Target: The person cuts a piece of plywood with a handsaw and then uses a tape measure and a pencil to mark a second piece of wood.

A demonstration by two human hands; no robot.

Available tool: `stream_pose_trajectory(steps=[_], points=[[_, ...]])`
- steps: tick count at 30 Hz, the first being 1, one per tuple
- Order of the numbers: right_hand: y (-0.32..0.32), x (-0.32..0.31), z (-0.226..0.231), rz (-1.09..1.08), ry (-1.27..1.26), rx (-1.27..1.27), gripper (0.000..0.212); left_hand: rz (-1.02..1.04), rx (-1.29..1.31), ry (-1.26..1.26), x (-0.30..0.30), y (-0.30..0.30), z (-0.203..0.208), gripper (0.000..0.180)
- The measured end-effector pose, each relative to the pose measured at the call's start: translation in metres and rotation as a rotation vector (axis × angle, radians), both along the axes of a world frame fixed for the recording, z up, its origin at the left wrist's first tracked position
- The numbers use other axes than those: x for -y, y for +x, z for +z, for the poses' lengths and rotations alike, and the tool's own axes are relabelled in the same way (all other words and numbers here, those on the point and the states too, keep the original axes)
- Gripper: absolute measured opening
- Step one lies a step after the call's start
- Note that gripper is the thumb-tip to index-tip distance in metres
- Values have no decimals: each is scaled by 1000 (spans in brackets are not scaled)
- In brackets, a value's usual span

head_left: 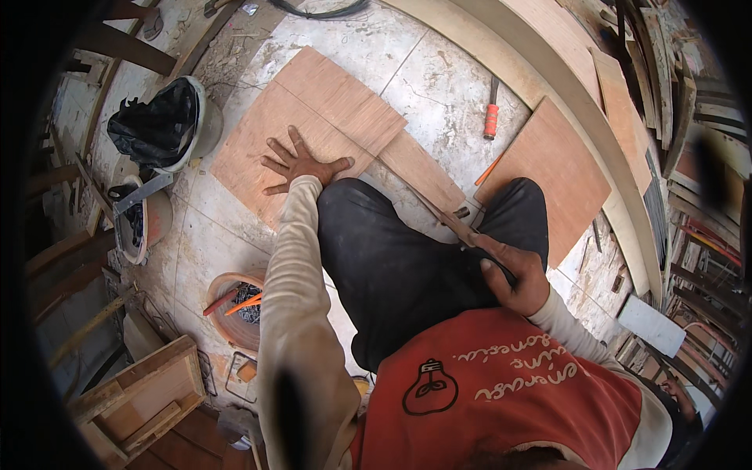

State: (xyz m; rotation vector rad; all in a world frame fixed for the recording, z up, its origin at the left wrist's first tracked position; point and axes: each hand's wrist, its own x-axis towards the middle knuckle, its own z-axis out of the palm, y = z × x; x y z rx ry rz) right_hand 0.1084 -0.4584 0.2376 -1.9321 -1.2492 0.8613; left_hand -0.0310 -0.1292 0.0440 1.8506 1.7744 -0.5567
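My left hand (pixel 301 164) lies flat with spread fingers on a sheet of plywood (pixel 254 149), beside my left knee. A thin, straight line crosses the sheet. My right hand (pixel 517 274) is wrapped round the dark handle of what looks like a handsaw (pixel 454 224), between my legs. Its narrow brown blade shows nearly edge-on and points toward the sheet's near right edge; whether its teeth touch the wood is hard to tell. Under that edge sticks out a smaller plywood piece (pixel 423 168).
Right of my knees lie another plywood board (pixel 560 184), an orange pencil (pixel 489 169) and a red-handled chisel (pixel 490 121). Two buckets (pixel 205 125) (pixel 159 219) stand at left. A tub of nails (pixel 222 319) sits near my left arm. Long curved-looking boards (pixel 517 66) border the right.
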Motion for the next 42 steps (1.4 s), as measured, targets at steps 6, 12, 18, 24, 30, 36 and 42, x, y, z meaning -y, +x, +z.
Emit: stream_pose_trajectory(steps=[6,12,18,24,30,36,42], points=[[2,-6,4,3,-42,62,43,-21,-18,7,-3,5,5,154],[1,-82,-52,-20,-79,-48,37,-30,26,21,-1,2,-9,153],[8,25,33,11,-161,0,45,-77,-31,69,0,5,-1,148],[7,-122,-79,-22,-76,-41,38,-79,-23,35,2,12,-1,148],[5,24,25,1,-102,16,43,-80,-3,72,2,2,-8,147],[9,-77,-73,29,-24,-10,39,-84,24,46,-2,11,-3,149],[7,-15,-16,24,-44,-9,42,-63,-6,81,1,-7,-11,146]])
